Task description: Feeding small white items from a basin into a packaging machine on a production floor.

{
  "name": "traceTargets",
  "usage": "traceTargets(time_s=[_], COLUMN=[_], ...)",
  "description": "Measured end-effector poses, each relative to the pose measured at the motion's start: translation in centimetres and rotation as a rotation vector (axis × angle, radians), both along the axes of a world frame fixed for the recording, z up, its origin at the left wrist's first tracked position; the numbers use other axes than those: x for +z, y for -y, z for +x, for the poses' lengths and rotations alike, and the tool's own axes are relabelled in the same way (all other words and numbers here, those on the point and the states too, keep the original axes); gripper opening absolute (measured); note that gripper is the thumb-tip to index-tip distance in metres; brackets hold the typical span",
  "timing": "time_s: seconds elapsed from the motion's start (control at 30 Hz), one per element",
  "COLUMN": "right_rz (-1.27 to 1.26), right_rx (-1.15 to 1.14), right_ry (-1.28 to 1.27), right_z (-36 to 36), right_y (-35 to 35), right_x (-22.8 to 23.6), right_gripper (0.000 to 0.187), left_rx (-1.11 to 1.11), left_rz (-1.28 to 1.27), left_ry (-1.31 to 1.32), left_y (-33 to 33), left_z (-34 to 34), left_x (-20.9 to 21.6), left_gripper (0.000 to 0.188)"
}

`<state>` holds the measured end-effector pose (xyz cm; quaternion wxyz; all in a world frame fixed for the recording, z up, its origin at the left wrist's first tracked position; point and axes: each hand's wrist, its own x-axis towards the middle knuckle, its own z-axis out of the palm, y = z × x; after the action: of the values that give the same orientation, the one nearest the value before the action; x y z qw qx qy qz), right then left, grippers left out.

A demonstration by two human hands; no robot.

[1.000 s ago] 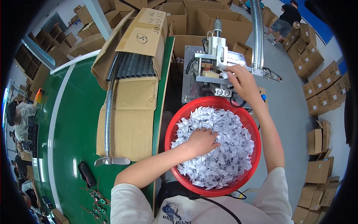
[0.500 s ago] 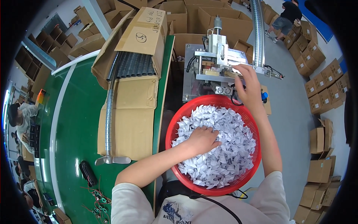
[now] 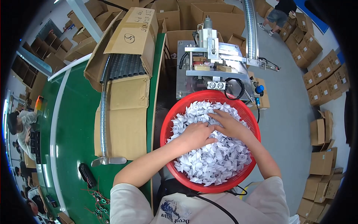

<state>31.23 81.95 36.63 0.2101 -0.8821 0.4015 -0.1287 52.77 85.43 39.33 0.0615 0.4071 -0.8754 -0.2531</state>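
Note:
A round red plastic basket (image 3: 166, 123) is heaped with small white fan-like plastic impellers (image 3: 209, 166). My left hand (image 3: 197, 136) lies palm down on the heap, its thumb apart from the bent fingers; the fingertips are partly hidden. Close beside it, nearly touching, my right hand (image 3: 229, 125) rests on the same heap with fingers stretched and spread. No piece shows clearly gripped in either one. Beyond the basket stands a small metal press-like machine (image 3: 212, 44), its crossbar and two brass-coloured blocks facing me.
On the left, a green table (image 3: 71, 123) carries an open cardboard box (image 3: 130, 35) of dark metal tubes, a long metal tube (image 3: 103, 127), a black case (image 3: 86, 174) and wired small parts (image 3: 100, 203). Cartons (image 3: 320, 82) line the right wall. Other people stand or sit farther off.
My right hand has come away from the machine, back toward me, down onto the white pieces beside my left hand. My left hand has stayed on the heap, and the view has shifted slightly.

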Motion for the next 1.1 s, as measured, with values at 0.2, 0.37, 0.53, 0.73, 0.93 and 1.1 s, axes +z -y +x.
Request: traceTargets(time_s=[0.2, 0.37, 0.53, 0.73, 0.93, 1.1], right_rz=[0.239, 0.236, 0.27, 0.472, 0.602, 0.578], right_rx=[-0.048, -0.114, -0.153, -0.155, -0.153, -0.07], right_ry=[0.07, 0.09, 0.079, 0.165, 0.286, 0.329], right_z=[-0.2, 0.8, 1.5, 1.3, 0.4, 0.2], right_y=[0.9, 1.8, 2.2, 2.4, 2.0, 2.3], right_x=[-1.1, -2.5, -2.9, -2.8, -2.4, -2.8], right_gripper=[0.046, 0.045, 0.046, 0.042, 0.036, 0.032], left_rx=[0.012, 0.056, 0.105, 0.084, 0.088, 0.112], left_rz=[0.056, -0.026, -0.231, 0.014, 0.128, 0.09], left_ry=[-0.037, 0.045, 0.185, 0.266, 0.101, -0.099], left_y=[0.5, 0.4, 0.0, 0.6, 1.5, 1.6], left_z=[0.0, 0.2, 1.0, 1.3, 2.1, 2.1], left_x=[0.2, -0.4, -0.5, 0.5, 1.1, 0.4], left_gripper=[0.041, 0.04, 0.039, 0.036, 0.034, 0.035])
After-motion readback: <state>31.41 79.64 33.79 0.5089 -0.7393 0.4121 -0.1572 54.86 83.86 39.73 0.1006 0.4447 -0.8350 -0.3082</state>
